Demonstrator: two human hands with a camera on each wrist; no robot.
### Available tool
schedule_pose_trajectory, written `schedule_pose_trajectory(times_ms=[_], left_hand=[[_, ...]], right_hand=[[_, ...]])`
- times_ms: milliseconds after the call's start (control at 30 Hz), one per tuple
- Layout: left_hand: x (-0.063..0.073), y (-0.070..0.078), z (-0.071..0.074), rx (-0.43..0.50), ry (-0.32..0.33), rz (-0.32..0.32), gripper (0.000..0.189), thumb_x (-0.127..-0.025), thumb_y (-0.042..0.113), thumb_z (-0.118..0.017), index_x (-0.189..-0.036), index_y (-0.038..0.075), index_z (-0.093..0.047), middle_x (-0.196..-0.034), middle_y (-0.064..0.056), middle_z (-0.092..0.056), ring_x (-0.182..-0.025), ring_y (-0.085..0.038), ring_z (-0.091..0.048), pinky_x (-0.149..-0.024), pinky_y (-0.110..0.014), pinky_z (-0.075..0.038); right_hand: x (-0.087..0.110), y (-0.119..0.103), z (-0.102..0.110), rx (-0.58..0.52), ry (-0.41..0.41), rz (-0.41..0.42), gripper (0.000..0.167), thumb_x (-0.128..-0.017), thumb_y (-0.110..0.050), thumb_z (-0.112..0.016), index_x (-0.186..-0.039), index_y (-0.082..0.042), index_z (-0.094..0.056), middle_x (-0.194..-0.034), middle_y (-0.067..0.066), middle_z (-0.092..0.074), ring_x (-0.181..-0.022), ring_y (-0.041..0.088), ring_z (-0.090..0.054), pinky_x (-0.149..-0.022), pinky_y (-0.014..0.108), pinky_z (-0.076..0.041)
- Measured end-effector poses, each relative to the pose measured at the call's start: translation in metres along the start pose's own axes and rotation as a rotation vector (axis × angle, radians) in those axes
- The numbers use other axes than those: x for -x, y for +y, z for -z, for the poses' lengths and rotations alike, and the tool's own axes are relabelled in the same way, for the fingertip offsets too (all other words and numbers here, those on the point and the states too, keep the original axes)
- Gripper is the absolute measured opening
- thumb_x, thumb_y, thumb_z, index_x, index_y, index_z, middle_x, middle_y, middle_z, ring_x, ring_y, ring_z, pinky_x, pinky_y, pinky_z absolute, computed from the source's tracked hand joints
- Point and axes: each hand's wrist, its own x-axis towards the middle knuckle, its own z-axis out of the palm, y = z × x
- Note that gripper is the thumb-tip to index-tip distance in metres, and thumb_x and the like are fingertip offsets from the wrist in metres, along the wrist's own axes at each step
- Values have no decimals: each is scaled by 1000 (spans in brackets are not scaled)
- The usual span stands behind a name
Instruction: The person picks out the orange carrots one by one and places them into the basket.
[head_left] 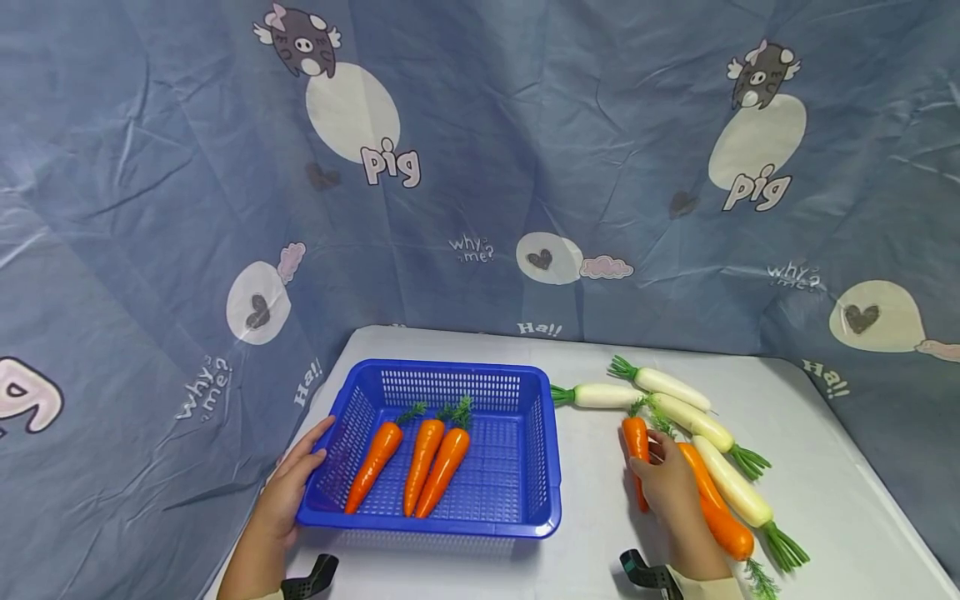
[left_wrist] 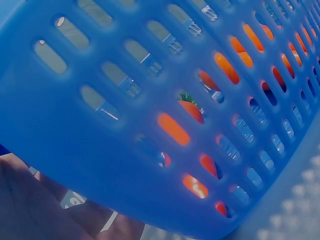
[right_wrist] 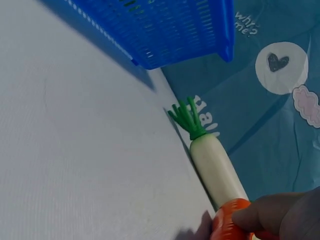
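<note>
A blue plastic basket (head_left: 510,528) has three carrots (head_left: 372,467) with green tops lying in it. At its left rim is my left hand (head_left: 288,492), which holds the edge; the left wrist view shows the fingers (left_wrist: 47,207) beside the rim and orange carrots through the slots. My right hand (head_left: 671,479) pinches a carrot (head_left: 635,437) between thumb and fingers, to the right of the basket. In the right wrist view that carrot (right_wrist: 230,222) appears in front of a white radish (right_wrist: 215,170). Whether the carrot still touches the table cannot be told.
More orange carrots (head_left: 726,527) lie just right of my right hand. Several white radishes (head_left: 731,479) with green stems spread around and behind them; one radish (head_left: 603,396) points its stems at the basket. Blue patterned cloth (head_left: 465,208) hangs behind the white table (head_left: 592,533).
</note>
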Motion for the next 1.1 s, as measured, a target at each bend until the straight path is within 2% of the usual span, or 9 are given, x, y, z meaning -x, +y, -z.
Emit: schedule_pose_trajectory(times_ms=[233, 400, 567, 733, 867, 1100], left_hand=[[0, 0, 0, 2, 4, 4, 55, -113, 24, -30, -168, 31, -23, -177, -8, -4, -151, -35, -22, -101, -37, -47], [0, 0, 0, 26, -5, -5, 55, -114, 24, -30, -168, 30, -23, -177, -8, -5, -147, -33, -26, -97, -34, -52], [-1, -1, 0, 20, -8, -15, 55, -113, 24, -30, -168, 30, -22, -177, -9, -5, -149, -34, -24, -97, -33, -51], [-1, -1, 0, 20, -4, -13, 55, -114, 25, -32, -168, 30, -23, -176, -8, -7, -143, -27, -32, -97, -33, -52], [-1, -1, 0, 15, -6, -11, 55, -114, 26, -32, -168, 30, -23, -176, -8, -9, -135, -20, -40, -98, -33, -53], [-1, -1, 1, 22, -5, -9, 55, -114, 26, -31, -168, 32, -23, -177, -8, -6, -147, -32, -27, -99, -36, -52]], right_hand=[[1, -1, 0, -14, -1, -7, 62, -99, -8, -65, -155, -2, -41, -149, 31, -51, -134, 48, -53, -99, 49, -56], [1, -1, 0, -23, 6, -12, 62, -99, -8, -65, -156, -2, -41, -150, 31, -50, -135, 48, -52, -101, 52, -54], [3, -2, -2, -30, 16, -15, 61, -99, -9, -64, -156, -2, -41, -150, 31, -51, -136, 48, -52, -101, 51, -55], [3, -3, -2, -45, 13, -22, 60, -100, -11, -64, -156, -4, -42, -149, 29, -51, -135, 47, -52, -95, 44, -58], [4, -4, -2, -59, 4, -30, 61, -100, -13, -64, -157, -4, -42, -150, 29, -51, -136, 46, -51, -98, 46, -57], [7, -5, -4, -93, -2, -32, 59, -102, -14, -63, -156, -4, -42, -150, 29, -51, -135, 45, -52, -100, 47, -56]])
